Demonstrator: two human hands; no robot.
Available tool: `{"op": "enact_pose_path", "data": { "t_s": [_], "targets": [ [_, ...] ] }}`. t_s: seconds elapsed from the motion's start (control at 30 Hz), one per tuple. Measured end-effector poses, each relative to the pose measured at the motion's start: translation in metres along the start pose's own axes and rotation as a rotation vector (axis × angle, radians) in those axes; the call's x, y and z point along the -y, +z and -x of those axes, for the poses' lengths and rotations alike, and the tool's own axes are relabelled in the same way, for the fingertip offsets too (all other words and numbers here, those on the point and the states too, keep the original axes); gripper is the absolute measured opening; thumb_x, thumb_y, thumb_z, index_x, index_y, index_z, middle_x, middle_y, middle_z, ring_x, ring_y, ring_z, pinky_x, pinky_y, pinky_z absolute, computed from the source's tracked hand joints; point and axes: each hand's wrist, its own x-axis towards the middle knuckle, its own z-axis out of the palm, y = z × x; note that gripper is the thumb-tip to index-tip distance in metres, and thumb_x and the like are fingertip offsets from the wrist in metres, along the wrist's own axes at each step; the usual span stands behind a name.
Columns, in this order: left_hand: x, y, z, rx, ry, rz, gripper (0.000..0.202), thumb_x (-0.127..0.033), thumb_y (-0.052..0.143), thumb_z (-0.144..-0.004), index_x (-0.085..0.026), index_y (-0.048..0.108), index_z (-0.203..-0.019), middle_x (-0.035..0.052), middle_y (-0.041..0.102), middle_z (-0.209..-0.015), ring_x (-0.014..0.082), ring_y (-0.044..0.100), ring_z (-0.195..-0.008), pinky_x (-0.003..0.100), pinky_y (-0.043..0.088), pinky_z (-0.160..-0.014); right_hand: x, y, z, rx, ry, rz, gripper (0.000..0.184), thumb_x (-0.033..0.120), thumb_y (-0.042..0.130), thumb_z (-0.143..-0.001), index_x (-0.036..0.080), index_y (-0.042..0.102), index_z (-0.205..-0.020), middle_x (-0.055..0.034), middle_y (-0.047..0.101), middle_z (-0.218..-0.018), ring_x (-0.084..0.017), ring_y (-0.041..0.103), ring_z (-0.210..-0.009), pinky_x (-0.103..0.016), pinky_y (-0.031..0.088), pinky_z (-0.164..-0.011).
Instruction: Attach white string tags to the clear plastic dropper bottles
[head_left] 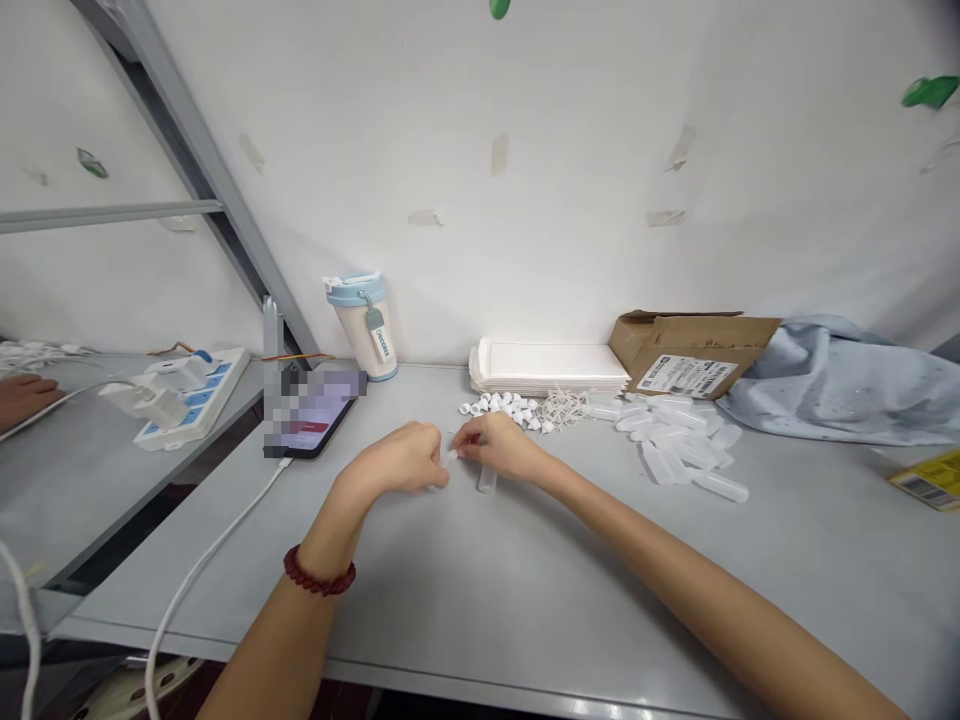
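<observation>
My left hand [411,460] is closed around a translucent plastic tube [448,460], whose end shows past the fingers. At that end my right hand [499,446] pinches what looks like a small white cap, mostly hidden by the fingertips. Another translucent tube [487,481] lies on the table just under my right hand. Beyond the hands is a heap of small white caps [499,405]. Beside the caps lies a tangle of thin off-white pieces [566,409], too small to name exactly. To the right spreads a pile of translucent tubes [679,440].
At the back stand a stack of white trays [555,366], a cardboard box [690,350] and a tumbler [365,325]. A plugged-in phone [319,415] lies left, its cable [217,550] crossing the table. Pale blue cloth [847,385] lies right. Another person's hand [28,400] shows far left, near a power strip [199,400].
</observation>
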Motion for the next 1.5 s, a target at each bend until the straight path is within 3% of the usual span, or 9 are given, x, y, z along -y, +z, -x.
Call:
{"op": "enact_pose_path", "data": {
  "t_s": [0.27,0.47,0.87,0.93,1.0,1.07,1.13,1.27,1.5],
  "targets": [
    [-0.002,0.000,-0.006,-0.079,0.075,0.060,0.010,-0.027,0.048,-0.059,-0.018,0.051,-0.057,0.0009,0.058,-0.053,0.0126,0.044,-0.047,0.024,0.025,-0.042,-0.003,0.001,-0.002,-0.158,0.074,-0.096,0.018,0.003,0.054,-0.073,0.012,0.070,-0.078,-0.0049,0.069,-0.074,-0.014,0.062,-0.069,-0.024,0.046,-0.066],
    [-0.007,-0.003,-0.003,-0.147,0.067,0.183,0.015,-0.028,0.049,-0.060,-0.018,0.045,-0.050,-0.0011,0.055,-0.050,0.0100,0.037,-0.045,0.023,0.024,-0.043,0.000,-0.002,-0.001,-0.251,0.110,-0.191,0.019,0.002,0.054,-0.074,0.015,0.068,-0.077,-0.0039,0.071,-0.081,-0.013,0.064,-0.074,-0.025,0.048,-0.071],
    [-0.009,-0.005,-0.004,-0.184,0.069,0.341,0.019,-0.031,0.051,-0.065,-0.016,0.061,-0.060,0.0026,0.064,-0.059,0.0196,0.061,-0.066,0.025,0.040,-0.058,0.001,-0.004,-0.001,-0.327,0.128,-0.311,0.017,0.005,0.054,-0.072,0.015,0.067,-0.080,-0.0046,0.069,-0.087,-0.013,0.063,-0.075,-0.025,0.048,-0.070],
    [-0.012,-0.006,-0.003,-0.196,0.055,0.350,0.020,-0.032,0.052,-0.065,-0.015,0.063,-0.068,0.0025,0.065,-0.059,0.0208,0.062,-0.069,0.026,0.042,-0.061,0.001,-0.005,-0.001,-0.321,0.145,-0.328,0.017,0.007,0.054,-0.072,0.014,0.067,-0.080,-0.0046,0.069,-0.084,-0.014,0.062,-0.072,-0.025,0.047,-0.067],
    [-0.012,-0.005,-0.005,-0.215,0.033,0.363,0.034,-0.031,0.054,-0.065,-0.013,0.063,-0.091,0.0019,0.066,-0.061,0.0215,0.064,-0.071,0.027,0.043,-0.063,0.000,-0.007,-0.001,-0.310,0.163,-0.356,0.017,0.008,0.054,-0.070,0.013,0.067,-0.080,-0.0046,0.068,-0.081,-0.014,0.061,-0.069,-0.025,0.046,-0.063],
    [-0.012,-0.003,-0.007,-0.238,0.029,0.387,0.052,-0.031,0.055,-0.065,-0.013,0.053,-0.114,0.0009,0.067,-0.064,0.0215,0.064,-0.071,0.028,0.045,-0.065,-0.002,-0.009,-0.001,-0.303,0.179,-0.394,0.018,0.010,0.055,-0.068,0.014,0.068,-0.080,-0.0041,0.068,-0.080,-0.014,0.060,-0.068,-0.024,0.045,-0.061],
    [-0.010,-0.001,-0.009,-0.259,0.060,0.403,0.058,-0.031,0.055,-0.067,-0.015,0.047,-0.122,-0.0002,0.067,-0.064,0.0210,0.064,-0.068,0.030,0.045,-0.066,-0.004,-0.010,-0.002,-0.306,0.197,-0.441,0.017,0.012,0.056,-0.067,0.014,0.068,-0.079,-0.0037,0.068,-0.079,-0.015,0.060,-0.070,-0.025,0.046,-0.062],
    [-0.008,0.001,-0.010,-0.286,0.134,0.399,0.050,-0.031,0.055,-0.068,-0.020,0.050,-0.117,-0.0016,0.065,-0.063,0.0198,0.063,-0.063,0.031,0.046,-0.066,-0.004,-0.010,-0.004,-0.321,0.232,-0.573,0.013,0.016,0.056,-0.066,0.013,0.068,-0.073,-0.0051,0.068,-0.076,-0.016,0.062,-0.074,-0.026,0.050,-0.069],
    [-0.012,0.001,-0.008,-0.345,0.126,0.397,0.036,-0.031,0.054,-0.067,-0.021,0.052,-0.102,-0.0040,0.063,-0.059,0.0196,0.064,-0.063,0.029,0.044,-0.062,0.006,-0.008,-0.002,-0.370,0.293,-0.743,0.013,0.020,0.054,-0.068,0.014,0.059,-0.058,-0.0066,0.066,-0.067,-0.016,0.064,-0.074,-0.027,0.052,-0.073]
  ]
}}
